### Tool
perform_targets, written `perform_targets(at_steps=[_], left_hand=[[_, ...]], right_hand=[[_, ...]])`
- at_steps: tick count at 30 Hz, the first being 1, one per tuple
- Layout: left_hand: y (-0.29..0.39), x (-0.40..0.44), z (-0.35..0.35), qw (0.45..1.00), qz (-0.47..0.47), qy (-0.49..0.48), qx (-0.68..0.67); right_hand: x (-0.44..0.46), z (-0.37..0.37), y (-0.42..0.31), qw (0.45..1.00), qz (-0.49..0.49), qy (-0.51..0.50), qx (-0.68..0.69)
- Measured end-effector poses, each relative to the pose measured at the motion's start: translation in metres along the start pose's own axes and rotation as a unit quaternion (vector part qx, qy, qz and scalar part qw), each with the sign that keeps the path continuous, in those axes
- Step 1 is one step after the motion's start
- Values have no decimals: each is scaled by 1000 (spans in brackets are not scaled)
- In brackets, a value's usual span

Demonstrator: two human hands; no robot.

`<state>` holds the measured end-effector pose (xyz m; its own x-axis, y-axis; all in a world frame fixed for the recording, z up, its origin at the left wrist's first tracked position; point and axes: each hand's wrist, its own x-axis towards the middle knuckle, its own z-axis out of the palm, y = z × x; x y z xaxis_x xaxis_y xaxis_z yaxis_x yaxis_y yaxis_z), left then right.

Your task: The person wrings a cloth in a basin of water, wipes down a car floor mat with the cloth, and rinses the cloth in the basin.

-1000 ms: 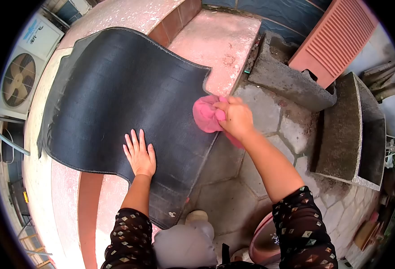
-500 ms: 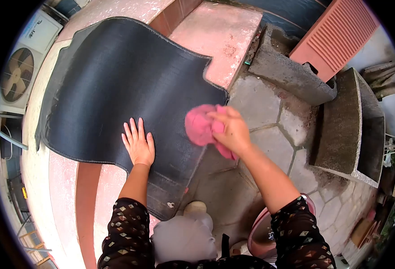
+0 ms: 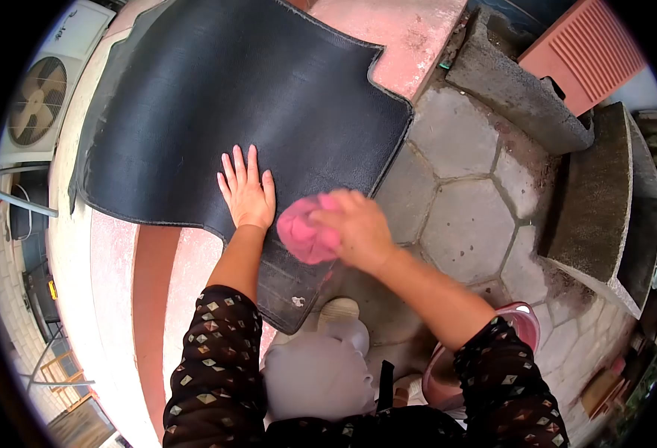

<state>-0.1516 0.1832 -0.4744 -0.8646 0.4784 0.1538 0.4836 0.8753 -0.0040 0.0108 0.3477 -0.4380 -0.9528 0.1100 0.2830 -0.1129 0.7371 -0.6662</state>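
Observation:
A large black mat [image 3: 194, 112] with a stitched edge lies draped over pink steps. My left hand [image 3: 249, 196] rests flat on it, fingers spread, near the mat's lower middle. My right hand [image 3: 358, 230] is wrapped round a bunched pink cloth [image 3: 307, 230], which is over the lower right part of the mat, to the right of my left hand and a little lower. Motion blurs the cloth slightly, and it hides the part of the mat beneath it. A small pale mark shows near the mat's bottom corner.
The pink steps [image 3: 418, 33] extend behind and below the mat. A pink basin [image 3: 522, 325] stands by my right forearm. Concrete troughs [image 3: 522, 97] and a ridged pink slab [image 3: 586, 56] are at the right, on grey paving [image 3: 466, 224]. An air-conditioner unit [image 3: 41, 97] is at the left.
My right hand has swept the pink cloth down and left from the mat's right edge, closer to my left hand. The view has shifted, while my left hand stays flat on the mat.

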Motion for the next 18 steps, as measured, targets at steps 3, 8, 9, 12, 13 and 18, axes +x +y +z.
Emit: perform_targets(at_steps=[3, 8, 9, 12, 13, 18], left_hand=[[-2, -1, 6, 1000, 9, 20, -1], [-2, -4, 5, 1000, 16, 12, -9], [-1, 1, 5, 1000, 12, 21, -19], [-2, 2, 6, 1000, 14, 26, 4], [-3, 1, 8, 999, 11, 32, 3], [-3, 4, 11, 998, 11, 58, -14]], right_hand=[[55, -23, 64, 982, 85, 126, -115], [82, -40, 92, 955, 226, 130, -142], [87, -42, 92, 953, 230, 131, -148], [96, -44, 107, 953, 234, 142, -131], [92, -40, 106, 953, 256, 124, -101], [71, -29, 72, 951, 248, 115, -140]])
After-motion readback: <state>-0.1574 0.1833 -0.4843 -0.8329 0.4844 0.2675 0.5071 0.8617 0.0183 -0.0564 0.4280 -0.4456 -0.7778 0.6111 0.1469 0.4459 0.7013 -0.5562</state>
